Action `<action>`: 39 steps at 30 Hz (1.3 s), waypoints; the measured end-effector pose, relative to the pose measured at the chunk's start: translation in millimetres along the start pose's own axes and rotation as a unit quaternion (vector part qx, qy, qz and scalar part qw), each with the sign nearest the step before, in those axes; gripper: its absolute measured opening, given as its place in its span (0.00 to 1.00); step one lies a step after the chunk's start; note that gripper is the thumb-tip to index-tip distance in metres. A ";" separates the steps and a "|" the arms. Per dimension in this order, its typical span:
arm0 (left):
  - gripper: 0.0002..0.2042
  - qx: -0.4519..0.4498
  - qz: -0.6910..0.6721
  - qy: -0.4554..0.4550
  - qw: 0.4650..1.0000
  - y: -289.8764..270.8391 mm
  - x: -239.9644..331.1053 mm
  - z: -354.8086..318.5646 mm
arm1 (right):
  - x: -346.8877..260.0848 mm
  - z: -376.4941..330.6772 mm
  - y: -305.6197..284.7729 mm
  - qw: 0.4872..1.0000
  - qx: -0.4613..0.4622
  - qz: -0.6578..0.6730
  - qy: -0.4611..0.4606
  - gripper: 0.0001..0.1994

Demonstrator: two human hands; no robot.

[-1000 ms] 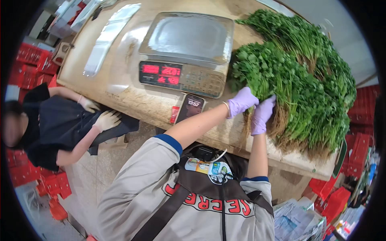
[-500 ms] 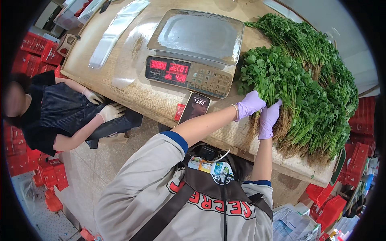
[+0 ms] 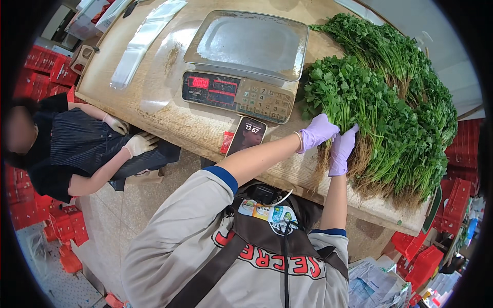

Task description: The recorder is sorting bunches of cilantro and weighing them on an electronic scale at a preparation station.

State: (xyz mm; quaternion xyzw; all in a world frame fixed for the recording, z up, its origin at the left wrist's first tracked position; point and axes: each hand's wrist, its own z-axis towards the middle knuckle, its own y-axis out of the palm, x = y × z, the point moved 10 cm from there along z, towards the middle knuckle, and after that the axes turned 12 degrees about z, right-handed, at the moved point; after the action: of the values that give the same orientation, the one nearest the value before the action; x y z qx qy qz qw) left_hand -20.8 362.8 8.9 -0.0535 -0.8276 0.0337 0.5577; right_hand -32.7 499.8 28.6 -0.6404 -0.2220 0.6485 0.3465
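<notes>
While leafy green bunches [image 3: 390, 110] lie on the right of the table [image 3: 159, 120], their stems [image 3: 365, 119] run from far leaves [image 3: 334, 82] to near roots [image 3: 362, 156]. The right hand [image 3: 342, 150], nearer to the heap's middle, and left hand [image 3: 318, 133] touch its left end, fingers bent; whether they pinch, I cannot tell. The scale [image 3: 246, 46] stands farther left.

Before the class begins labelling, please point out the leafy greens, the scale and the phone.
Leafy greens [image 3: 393, 118], head view: foliage in the middle of the pile.
Scale [image 3: 246, 57], head view: its flat metal pan.
Phone [image 3: 250, 134], head view: its lit screen.
</notes>
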 end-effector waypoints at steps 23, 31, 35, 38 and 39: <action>0.08 0.033 0.288 0.184 0.939 -311.6 281.8 -106.6 | 13.4 21.8 -55.1 0.684 -0.220 0.640 0.272 0.11; 0.39 0.037 0.564 0.127 0.815 -360.3 108.0 -19.3 | 14.8 12.8 -47.7 0.713 -0.217 0.599 0.294 0.10; 0.30 0.155 0.509 0.114 0.839 -446.1 145.7 -33.0 | -3.3 7.6 -47.5 0.733 -0.206 0.583 0.282 0.09; 0.29 0.235 0.503 0.169 0.815 -479.0 177.8 -50.6 | -6.5 3.0 -50.5 0.746 -0.176 0.571 0.294 0.09; 0.28 0.217 0.467 0.133 0.847 -483.7 171.1 -48.7 | -4.9 2.8 -52.0 0.751 -0.157 0.571 0.293 0.09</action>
State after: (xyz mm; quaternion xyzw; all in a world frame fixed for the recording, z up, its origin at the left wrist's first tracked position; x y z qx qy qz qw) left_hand -64.1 -95.6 240.4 -0.3154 -0.5942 0.4618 0.5782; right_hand -27.1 531.0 70.2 -0.8521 0.1986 0.4618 -0.1456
